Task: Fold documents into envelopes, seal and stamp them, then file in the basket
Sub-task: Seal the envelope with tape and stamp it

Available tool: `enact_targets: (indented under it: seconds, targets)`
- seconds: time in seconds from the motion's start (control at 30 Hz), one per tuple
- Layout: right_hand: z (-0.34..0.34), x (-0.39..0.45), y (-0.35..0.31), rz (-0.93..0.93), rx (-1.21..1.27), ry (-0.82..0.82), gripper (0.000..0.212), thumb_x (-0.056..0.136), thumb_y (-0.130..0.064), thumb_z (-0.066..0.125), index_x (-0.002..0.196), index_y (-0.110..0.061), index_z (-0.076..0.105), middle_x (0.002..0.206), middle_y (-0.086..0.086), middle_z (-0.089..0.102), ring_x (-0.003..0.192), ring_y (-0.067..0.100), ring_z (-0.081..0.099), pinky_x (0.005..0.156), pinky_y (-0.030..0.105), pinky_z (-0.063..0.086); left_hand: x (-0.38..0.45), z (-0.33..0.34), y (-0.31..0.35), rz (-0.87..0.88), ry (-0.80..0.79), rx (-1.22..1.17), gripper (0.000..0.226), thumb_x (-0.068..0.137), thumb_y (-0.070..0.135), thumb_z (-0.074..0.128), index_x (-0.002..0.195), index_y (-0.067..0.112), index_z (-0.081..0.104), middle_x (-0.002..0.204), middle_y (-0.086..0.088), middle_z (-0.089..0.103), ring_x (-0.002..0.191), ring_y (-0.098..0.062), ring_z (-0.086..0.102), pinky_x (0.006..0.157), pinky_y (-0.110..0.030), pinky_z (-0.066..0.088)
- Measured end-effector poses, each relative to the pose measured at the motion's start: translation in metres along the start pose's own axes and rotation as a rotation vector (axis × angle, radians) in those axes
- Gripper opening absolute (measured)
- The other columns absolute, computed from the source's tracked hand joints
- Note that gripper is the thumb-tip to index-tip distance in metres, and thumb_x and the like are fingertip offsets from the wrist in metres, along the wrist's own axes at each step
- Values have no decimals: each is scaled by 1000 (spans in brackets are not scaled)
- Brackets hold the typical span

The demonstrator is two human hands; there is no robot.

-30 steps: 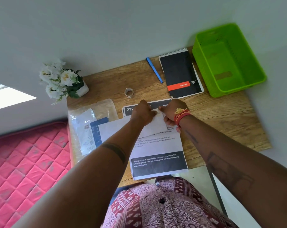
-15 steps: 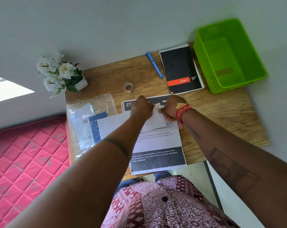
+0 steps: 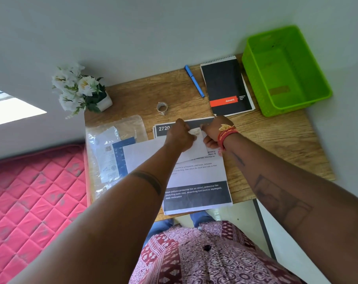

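We see two hands meet in the middle of the frame, on top of a white envelope (image 3: 153,153). The left hand (image 3: 179,136) has its fingers curled down on the envelope's far right end. The right hand (image 3: 214,131) sits just beside it, fingers curled too, and the two seem to pinch a small pale piece (image 3: 196,132) between them; it may be a stamp or a bit of tape, but it is too blurry to tell.

The envelope lies slanted across a printed sheet (image 3: 196,181) with dark bands, and that sheet lies on the wooden counter (image 3: 266,140).

In the upper right of the frame stands a green basket (image 3: 254,64). Just left of it lies a black spiral notepad (image 3: 225,85), and beside that a blue pen (image 3: 194,81). A small roll of clear tape (image 3: 162,108) stands above the hands. At left center lies a clear plastic bag (image 3: 116,148) with papers inside. White flowers in a pot (image 3: 81,90) stand in the upper left. A pink mattress (image 3: 30,201) fills the lower left.
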State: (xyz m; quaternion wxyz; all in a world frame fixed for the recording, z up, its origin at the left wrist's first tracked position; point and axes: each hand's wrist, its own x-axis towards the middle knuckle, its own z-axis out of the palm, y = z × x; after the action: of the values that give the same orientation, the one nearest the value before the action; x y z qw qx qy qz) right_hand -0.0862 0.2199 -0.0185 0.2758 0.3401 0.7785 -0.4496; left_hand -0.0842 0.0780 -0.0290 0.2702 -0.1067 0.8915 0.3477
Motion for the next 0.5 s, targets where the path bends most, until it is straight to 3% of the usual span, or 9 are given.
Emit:
enact_targets:
  seconds: [0.07, 0.13, 0.2, 0.27, 0.4, 0.5]
  targets:
    - [1, 0, 6, -42, -22, 30, 30, 97, -33, 61, 82, -8, 60, 68, 14, 75, 53, 26, 71, 60, 38, 64, -3, 2, -2, 26, 35, -12, 27, 93, 18, 73, 109, 20, 52, 104, -1, 59, 95, -22, 56, 59, -22, 36]
    - [6, -2, 13, -124, -154, 112, 34, 97, -37, 62, 98, -4, 69, 87, 13, 77, 76, 29, 74, 72, 36, 62, -6, 2, -2, 25, 28, -27, 24, 94, 14, 69, 110, 20, 52, 104, -2, 58, 93, -22, 56, 59, -22, 39]
    - [16, -9, 21, -203, -283, 195, 36, 95, -39, 67, 104, -5, 73, 100, 11, 75, 90, 30, 71, 72, 30, 52, -10, 1, -3, 26, 2, -54, 25, 94, 8, 65, 112, 20, 51, 106, -4, 59, 92, -21, 57, 63, -25, 44]
    - [27, -19, 26, -251, -334, 218, 37, 92, -41, 70, 103, -6, 73, 100, 12, 74, 93, 31, 70, 71, 28, 46, -16, -2, -6, 54, -9, -85, 22, 97, 6, 57, 112, 20, 49, 110, -6, 60, 96, -23, 59, 67, -26, 47]
    - [34, -30, 30, -235, -317, 227, 39, 89, -39, 74, 112, -8, 68, 109, 12, 73, 102, 35, 68, 86, 38, 55, -28, -4, -15, 65, -56, -199, 34, 99, 0, 54, 129, 15, 50, 114, -12, 67, 105, -30, 65, 88, -45, 57]
    - [28, -24, 22, -170, -247, 129, 34, 89, -34, 74, 108, -6, 73, 110, 12, 74, 102, 31, 69, 76, 27, 44, -31, -3, -17, 39, -65, -288, 40, 98, -3, 54, 134, 15, 50, 111, -12, 68, 106, -31, 67, 90, -48, 57]
